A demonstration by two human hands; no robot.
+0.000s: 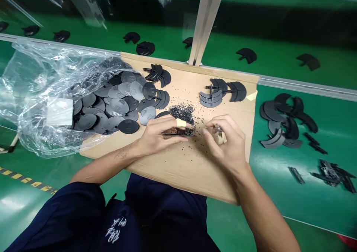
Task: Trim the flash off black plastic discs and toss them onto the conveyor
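Note:
My left hand (160, 134) is closed around a black plastic plate (181, 134), held nearly edge-on over the cardboard, with some small fitting on its upper side. A pale yellow wrap covers one of its fingertips. Just to the right, my right hand (227, 138) pinches a small metallic-looking piece (218, 128); its kind is blurred and partly hidden by the fingers. Right behind the plate lies a heap of tiny black parts (182, 112), with loose ones scattered around both hands.
Many black discs (119, 106) spill from a clear plastic bag (36, 80) on the left. Crescent-shaped black pieces (211, 98) lie at the cardboard's (178, 174) back right. More crescents (275, 110) and narrow black parts (330, 174) lie on the green table. A metal post (205, 25) stands behind.

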